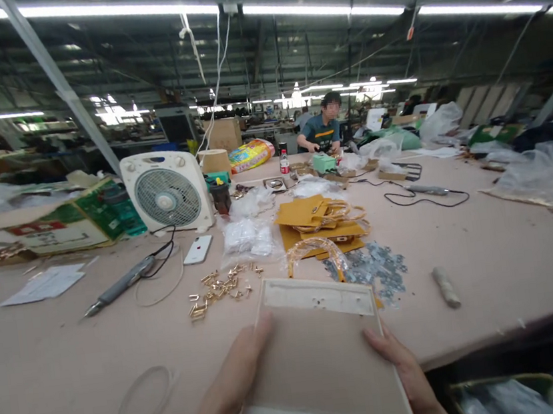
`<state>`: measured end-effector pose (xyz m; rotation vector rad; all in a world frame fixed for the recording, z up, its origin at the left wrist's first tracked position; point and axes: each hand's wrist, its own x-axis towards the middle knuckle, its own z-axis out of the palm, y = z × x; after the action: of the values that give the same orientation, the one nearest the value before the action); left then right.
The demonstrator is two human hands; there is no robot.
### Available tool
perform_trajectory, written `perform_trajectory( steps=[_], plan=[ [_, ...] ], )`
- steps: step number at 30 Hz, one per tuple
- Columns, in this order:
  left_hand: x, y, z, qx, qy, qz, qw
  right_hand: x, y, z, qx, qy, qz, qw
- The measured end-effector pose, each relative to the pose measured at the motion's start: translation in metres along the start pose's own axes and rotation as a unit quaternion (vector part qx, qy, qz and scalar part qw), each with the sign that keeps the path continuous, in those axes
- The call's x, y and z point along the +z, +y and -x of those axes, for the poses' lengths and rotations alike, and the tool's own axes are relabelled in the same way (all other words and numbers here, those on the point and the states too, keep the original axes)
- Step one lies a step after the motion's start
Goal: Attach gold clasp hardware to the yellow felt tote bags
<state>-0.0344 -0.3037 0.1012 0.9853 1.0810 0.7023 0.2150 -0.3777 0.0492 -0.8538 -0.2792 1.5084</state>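
Observation:
A flat beige board with a pale rim (320, 356) is held up over the near edge of the work table (49, 369). My left hand (240, 366) grips its left side, thumb lying along the edge. My right hand (402, 369) clasps its right side. Just beyond the board lie a scatter of small gold metal fittings (218, 288), a pile of silver metal pieces (372, 266) and a stack of mustard-yellow pieces with gold rings (322, 225).
A white box fan (168, 193), a white phone (198, 249), a grey pen-like corded tool (122, 286), clear plastic bags (247, 236) and papers (47, 283) lie on the table. A small grey roll (446, 285) rests right. A person (323, 130) works at the far end.

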Motion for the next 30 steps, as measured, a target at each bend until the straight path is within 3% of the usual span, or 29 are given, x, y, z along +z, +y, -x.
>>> perform_trajectory(
  steps=[1,3,5,7,11,14,17,21,25,28,30],
  plan=[
    [0.003,-0.006,-0.001,-0.050,-0.051,0.106,0.992,-0.005,0.001,-0.004,0.003,-0.008,0.007,1.000],
    [0.013,-0.019,-0.005,-0.089,-0.104,0.267,0.954,-0.017,0.003,-0.011,0.003,-0.010,0.023,1.000],
    [0.023,-0.030,-0.010,-0.063,-0.097,0.328,0.937,-0.029,0.005,-0.019,-0.013,0.003,0.043,0.999],
    [0.028,-0.040,-0.017,-0.001,-0.049,0.331,0.942,-0.041,0.004,-0.029,-0.059,0.017,0.065,0.996],
    [0.026,-0.061,-0.034,0.105,0.053,0.279,0.953,-0.062,-0.003,-0.052,-0.181,0.069,0.124,0.973],
    [0.019,-0.076,-0.047,0.153,0.108,0.178,0.966,-0.070,-0.003,-0.065,-0.216,0.126,0.218,0.943],
    [0.011,-0.088,-0.058,0.178,0.158,0.042,0.970,-0.072,0.004,-0.071,-0.255,0.171,0.355,0.883],
    [0.003,-0.099,-0.069,0.191,0.212,-0.132,0.949,-0.072,0.012,-0.071,-0.310,0.202,0.498,0.785],
    [-0.007,-0.114,-0.084,0.243,0.223,-0.323,0.887,-0.072,0.011,-0.068,-0.359,0.204,0.557,0.721],
    [-0.012,-0.127,-0.096,0.364,0.273,-0.436,0.776,-0.072,0.011,-0.065,-0.370,0.216,0.582,0.691],
    [-0.015,-0.134,-0.100,0.433,0.285,-0.476,0.710,-0.072,0.011,-0.062,-0.370,0.223,0.582,0.689]
  ],
)
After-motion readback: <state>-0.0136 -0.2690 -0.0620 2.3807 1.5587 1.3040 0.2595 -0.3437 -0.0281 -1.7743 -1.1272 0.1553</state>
